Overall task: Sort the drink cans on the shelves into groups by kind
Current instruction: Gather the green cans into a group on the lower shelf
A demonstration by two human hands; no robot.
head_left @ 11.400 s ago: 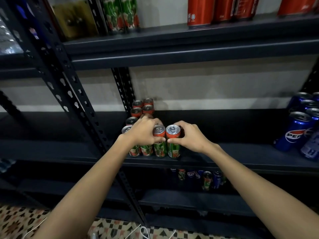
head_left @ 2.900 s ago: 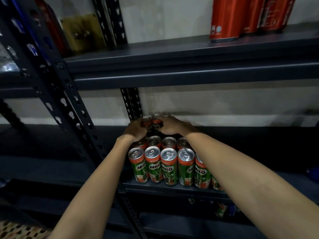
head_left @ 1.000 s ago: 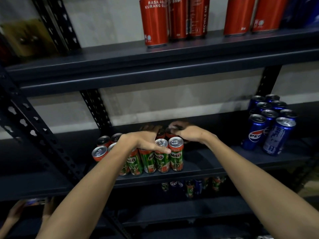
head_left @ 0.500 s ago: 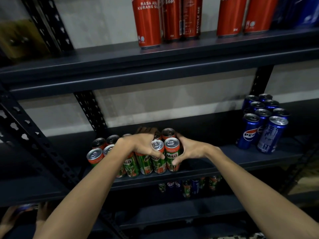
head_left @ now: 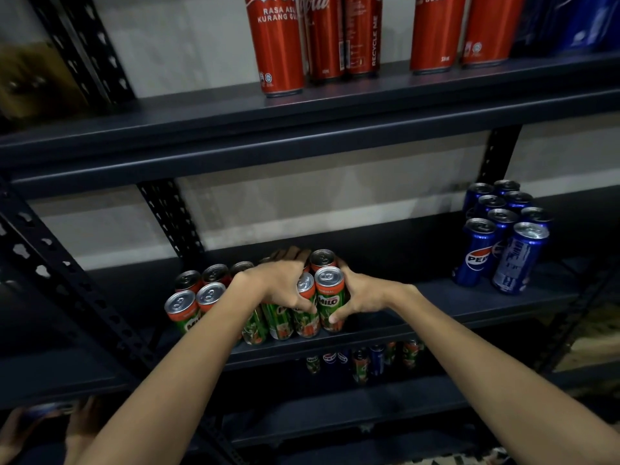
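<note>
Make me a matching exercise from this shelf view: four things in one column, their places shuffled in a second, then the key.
Things
1. Milo cans
2. Pepsi cans
3. Coca-Cola cans
4. mixed cans

Places
A. top shelf
B. right end of the middle shelf
C. lowest shelf, in shadow
D. between the left hand and right hand

Pairs: 1-D, 2-B, 3-A, 4-C

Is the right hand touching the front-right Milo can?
Touching: the head view shows the right hand with its thumb curled across the front-right Milo can.
</note>
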